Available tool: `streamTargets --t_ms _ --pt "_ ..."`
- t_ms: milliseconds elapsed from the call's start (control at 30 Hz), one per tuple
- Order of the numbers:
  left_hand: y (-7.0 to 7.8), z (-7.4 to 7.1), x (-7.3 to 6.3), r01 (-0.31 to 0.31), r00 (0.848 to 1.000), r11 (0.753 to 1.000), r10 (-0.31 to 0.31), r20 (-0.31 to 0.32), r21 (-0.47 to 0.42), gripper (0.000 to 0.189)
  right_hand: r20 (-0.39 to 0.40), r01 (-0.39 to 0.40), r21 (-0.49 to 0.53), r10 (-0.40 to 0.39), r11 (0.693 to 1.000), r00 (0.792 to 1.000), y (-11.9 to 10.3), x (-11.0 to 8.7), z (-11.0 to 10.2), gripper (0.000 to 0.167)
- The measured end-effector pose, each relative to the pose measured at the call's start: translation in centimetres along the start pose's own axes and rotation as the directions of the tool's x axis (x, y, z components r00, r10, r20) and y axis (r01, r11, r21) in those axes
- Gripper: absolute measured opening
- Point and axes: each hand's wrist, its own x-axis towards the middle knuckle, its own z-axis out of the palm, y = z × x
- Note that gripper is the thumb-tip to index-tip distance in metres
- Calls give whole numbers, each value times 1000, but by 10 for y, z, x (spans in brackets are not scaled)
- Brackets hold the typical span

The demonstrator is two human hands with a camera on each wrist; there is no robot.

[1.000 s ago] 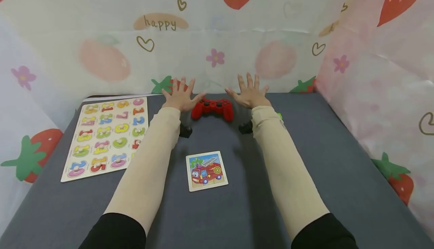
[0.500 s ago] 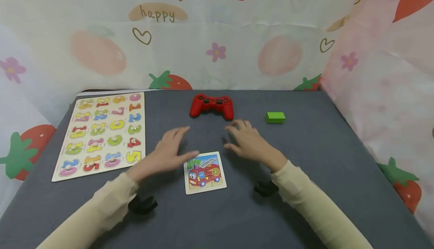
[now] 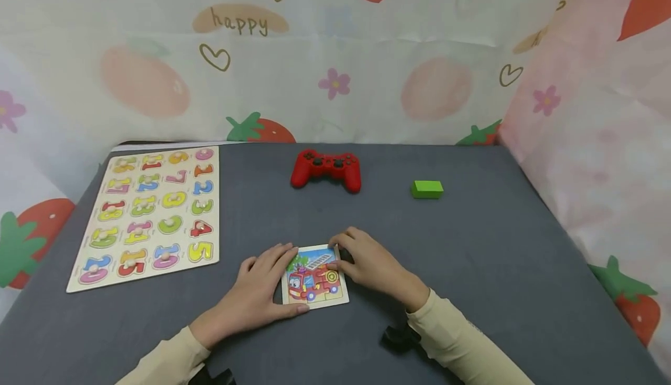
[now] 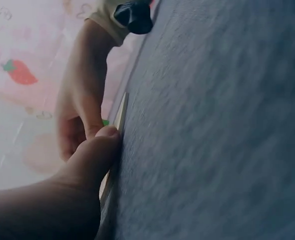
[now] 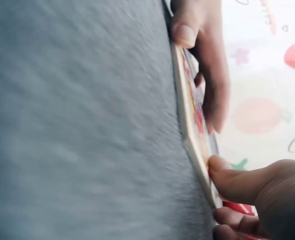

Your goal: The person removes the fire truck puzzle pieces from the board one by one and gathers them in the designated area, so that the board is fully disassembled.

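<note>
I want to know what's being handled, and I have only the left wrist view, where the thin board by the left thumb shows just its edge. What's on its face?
Observer: From the head view, the small picture board shows a red fire truck.
Operator: The left thumb hides the tip of the right one from me. What does the right thumb touch?
Observer: In the right wrist view, the right hand has its thumb on the board's printed face, close to one edge.
Operator: And what lies on the table straight beyond the board?
Observer: The head view shows a red game controller there, near the far edge of the table.
</note>
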Motion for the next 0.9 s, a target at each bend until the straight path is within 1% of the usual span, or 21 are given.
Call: streamTargets --t_ms 100,167,267,333,467,600,767,833,900 --pt "-8 0 7 -27 1000 999 27 2 43 103 2 -15 21 15 1000 1000 3 8 1 34" --pt "-13 0 14 -46 999 997 46 -5 55 102 -1 -30 20 31 999 1000 6 13 0 33" --pt "-19 1 21 -68 997 996 69 -16 54 98 -16 -62 23 63 998 998 9 19 0 30" --pt "-22 0 24 -86 996 995 87 -18 56 94 -28 -85 30 86 996 996 10 21 0 28" --pt "-24 1 26 -121 992 989 123 -19 86 84 -79 -121 44 124 992 989 7 20 2 24" --pt "-23 3 27 -130 991 987 132 -19 95 79 -129 -134 25 136 991 982 4 18 5 24" --pt "-23 1 25 -131 991 988 133 -14 88 79 -136 -130 25 132 991 982 1 19 7 25" --pt "-24 1 24 -147 988 985 150 -23 93 79 -133 -141 50 147 989 980 0 19 8 25" --pt "-25 2 24 -177 983 979 181 -36 98 78 -135 -159 79 168 984 976 -1 20 8 24"
